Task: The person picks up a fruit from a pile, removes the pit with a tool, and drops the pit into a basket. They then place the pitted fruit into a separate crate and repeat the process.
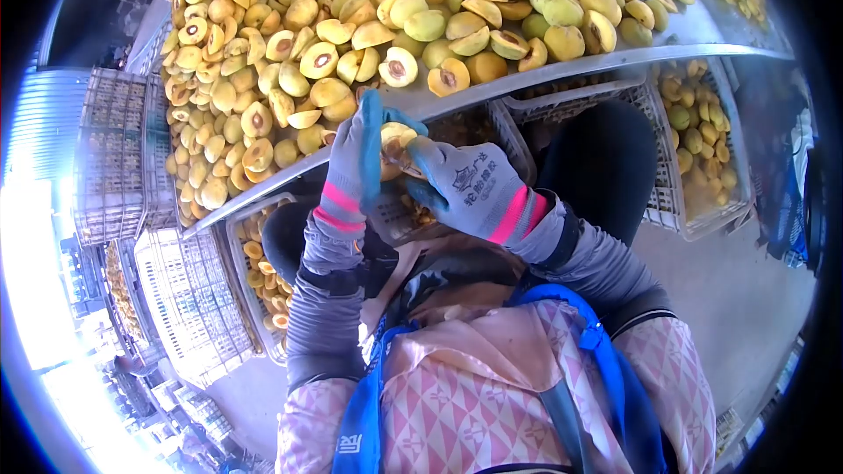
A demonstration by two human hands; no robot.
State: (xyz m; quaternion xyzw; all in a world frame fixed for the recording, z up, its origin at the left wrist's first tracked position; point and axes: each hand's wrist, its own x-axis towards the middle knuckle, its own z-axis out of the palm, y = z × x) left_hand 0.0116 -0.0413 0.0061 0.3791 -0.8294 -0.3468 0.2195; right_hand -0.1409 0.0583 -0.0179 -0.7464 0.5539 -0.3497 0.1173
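Observation:
Both my hands wear grey gloves with blue palms and pink bands, and they meet just over the near edge of the metal table. A yellow fruit piece (397,142) with a brownish cut side sits between them. My left hand (358,154) has its fingers upright along the left side of the fruit. From the right, my right hand (452,177) wraps its fingers and thumb round the fruit's lower right side. Many halved yellow fruits (319,61), some showing a brown centre, lie heaped on the table beyond my hands.
The metal table edge (518,85) runs across in front of me. Crates of fruit stand below it, at the right (702,136) and the left (263,272). Stacked crates (114,154) rise at the far left. My knees are under the table edge.

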